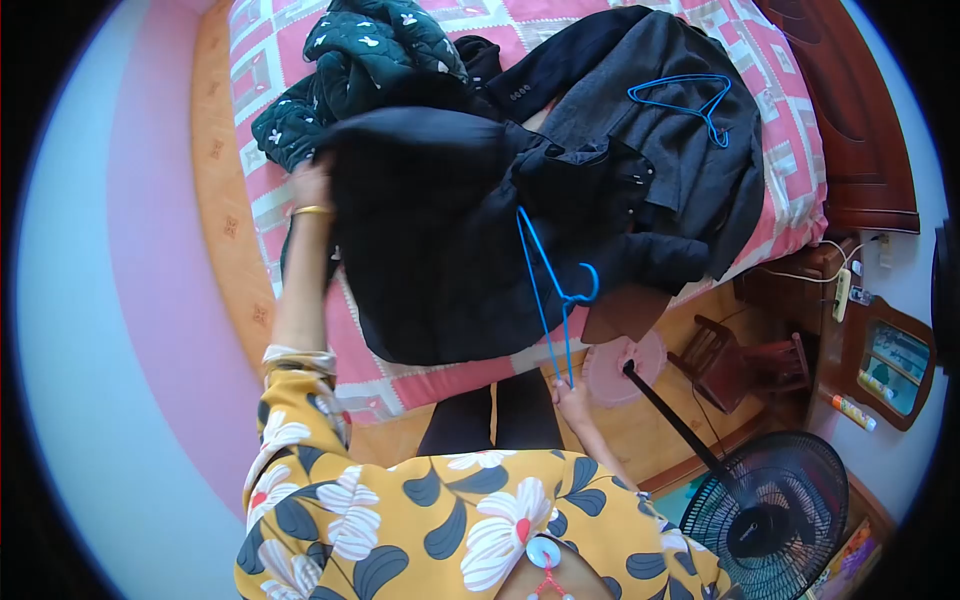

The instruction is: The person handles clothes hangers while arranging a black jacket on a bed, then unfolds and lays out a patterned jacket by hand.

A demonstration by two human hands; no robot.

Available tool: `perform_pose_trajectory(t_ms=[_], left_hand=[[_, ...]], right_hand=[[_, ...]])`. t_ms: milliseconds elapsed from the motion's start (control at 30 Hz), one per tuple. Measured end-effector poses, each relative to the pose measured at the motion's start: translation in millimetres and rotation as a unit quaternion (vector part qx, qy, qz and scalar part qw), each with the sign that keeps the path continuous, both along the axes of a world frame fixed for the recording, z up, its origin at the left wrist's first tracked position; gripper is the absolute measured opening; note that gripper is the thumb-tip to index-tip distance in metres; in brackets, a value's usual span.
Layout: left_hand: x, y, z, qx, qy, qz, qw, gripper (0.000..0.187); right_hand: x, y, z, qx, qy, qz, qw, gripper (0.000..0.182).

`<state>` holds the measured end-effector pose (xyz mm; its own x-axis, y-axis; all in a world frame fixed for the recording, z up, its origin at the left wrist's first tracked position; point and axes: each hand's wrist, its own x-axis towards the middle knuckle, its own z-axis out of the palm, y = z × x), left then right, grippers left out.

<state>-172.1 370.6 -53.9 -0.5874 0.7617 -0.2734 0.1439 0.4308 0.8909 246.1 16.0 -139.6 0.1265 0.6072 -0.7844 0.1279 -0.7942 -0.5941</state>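
Observation:
My left hand [312,188], a gold bangle at its wrist, grips the edge of a black jacket [420,250] on the bed; the jacket's upper part is smeared by motion. My right hand [573,402] is closed around one end of a blue clothes hanger [545,262]. The hanger stands up from that hand, its hook pointing right, in front of the jacket's right side. Beyond the jacket lies a dark grey coat [650,130] with a second blue hanger [690,92] on top. A dark green quilted garment [370,60] with white rabbit shapes is heaped at the far left.
Under the clothes is a bed [385,385] with a pink and white patchwork cover. To the right stand a black fan [765,515], a round pink fan base [640,350], a small wooden chair [735,355] and a wooden-framed mirror [895,360]. A wall is on the left.

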Motion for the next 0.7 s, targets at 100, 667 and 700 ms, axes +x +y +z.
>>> perform_pose_trajectory(t_ms=[100,667,700], left_hand=[[-149,-28,-56,0.048,-0.185,0.119,0.974,0.040],[-2,-162,-100,0.031,-0.459,0.186,0.868,0.037],[7,-166,-91,0.050,-0.482,0.218,0.847,0.035]], right_hand=[[-22,49,61,0.154,0.008,0.030,0.988,0.016],[-117,91,46,0.234,0.061,0.097,0.966,0.014],[-121,88,37,0.261,0.051,0.111,0.958,0.012]])
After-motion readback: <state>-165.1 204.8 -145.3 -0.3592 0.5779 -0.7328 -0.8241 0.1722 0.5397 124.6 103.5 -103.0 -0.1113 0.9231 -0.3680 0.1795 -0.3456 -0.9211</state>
